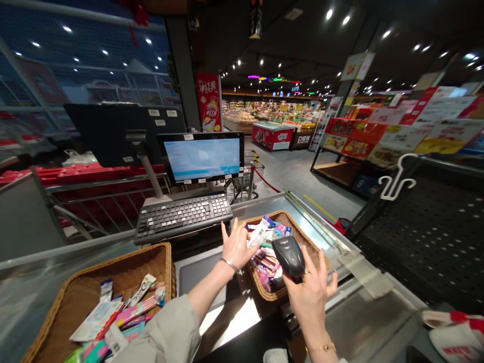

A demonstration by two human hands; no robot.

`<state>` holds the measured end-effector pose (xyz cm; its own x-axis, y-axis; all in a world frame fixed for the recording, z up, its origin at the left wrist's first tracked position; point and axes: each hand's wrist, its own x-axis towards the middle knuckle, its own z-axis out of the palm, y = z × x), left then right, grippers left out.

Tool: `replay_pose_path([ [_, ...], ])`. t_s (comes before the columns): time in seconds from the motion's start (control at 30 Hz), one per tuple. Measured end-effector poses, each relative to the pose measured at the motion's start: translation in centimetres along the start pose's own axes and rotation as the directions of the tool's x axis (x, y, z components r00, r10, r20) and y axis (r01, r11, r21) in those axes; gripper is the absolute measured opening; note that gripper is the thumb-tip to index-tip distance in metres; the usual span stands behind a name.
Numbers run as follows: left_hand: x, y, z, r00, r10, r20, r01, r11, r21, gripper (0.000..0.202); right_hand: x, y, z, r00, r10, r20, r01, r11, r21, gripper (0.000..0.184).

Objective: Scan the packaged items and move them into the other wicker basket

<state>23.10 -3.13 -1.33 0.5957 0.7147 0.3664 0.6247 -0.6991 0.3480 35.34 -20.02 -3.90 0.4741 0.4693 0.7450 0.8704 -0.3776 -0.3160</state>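
My left hand (238,245) pinches a slim white-and-purple packet (260,231) with a barcode, its index finger lifted away. The packet is tilted over the right wicker basket (319,252), which holds several small colourful packets (269,259). In my right hand (310,290) is a black handheld barcode scanner (289,256), its head over the same basket and close to the packet. The scanner's handle is hidden by my palm, and some of the right fingers are spread off it.
A second wicker basket (168,257) with more packets (128,317) stands at the left. Behind are a keyboard (185,214) and a lit monitor (204,157). A black perforated panel (423,242) with a white hook (397,179) stands at the right, beyond the metal counter (363,322).
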Motion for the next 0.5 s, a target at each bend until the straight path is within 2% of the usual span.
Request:
replay_pose_path([
  [0.13, 1.5, 1.3, 1.2, 0.997, -0.039, 0.069, 0.043, 0.997, -0.056, 0.035, 0.1, 0.6, 0.0, 1.000, 0.023, -0.017, -0.023, 1.000, 0.002, 0.042],
  [0.33, 3.0, 2.7, 2.7, 0.956, -0.041, 0.289, 0.075, 0.991, -0.109, 0.057, 0.3, 1.0, -0.1, 1.000, 0.030, -0.010, -0.030, 1.000, -0.004, 0.044],
  [0.5, 1.2, 1.0, 2.1, 0.965, -0.012, 0.262, 0.044, 0.992, -0.118, 0.057, 0.3, 0.7, 0.1, 0.999, 0.034, 0.025, -0.034, 0.999, 0.016, 0.044],
])
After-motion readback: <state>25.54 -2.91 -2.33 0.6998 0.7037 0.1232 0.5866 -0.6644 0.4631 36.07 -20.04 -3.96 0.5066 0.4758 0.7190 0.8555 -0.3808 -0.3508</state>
